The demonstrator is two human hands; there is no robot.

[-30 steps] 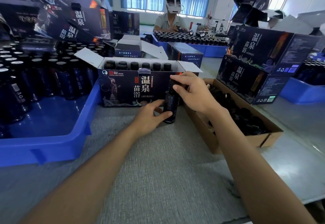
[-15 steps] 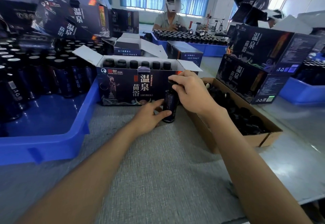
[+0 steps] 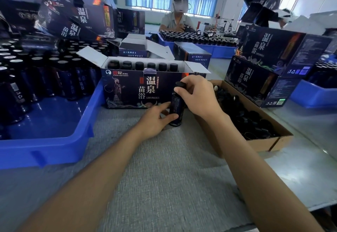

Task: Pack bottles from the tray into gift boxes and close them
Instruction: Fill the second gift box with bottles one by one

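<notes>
You have one bottle standing upright on the table, between your two hands and just in front of the open gift box. Your left hand grips its lower body, thumb on the near side and fingers curled behind. Your right hand is bent over the top, fingertips pinched round the black cap.

This looks like the capping step: you are seating or tightening the cap before the bottle goes in. How far the cap is down cannot be told from here.

Beyond your hands, the gift box shows a row of six capped bottles along its far wall, with all its flaps open. The near row is hidden by the front panel, so judge it by feel. Left of your left hand is the blue tray with more bottles. Right of your right hand is the brown carton of loose caps.

Next, finish the cap, keeping the base pinned so the bottle does not tip. Then lift it straight up over the front panel and lower it into the near row, clear of the tab.
</notes>
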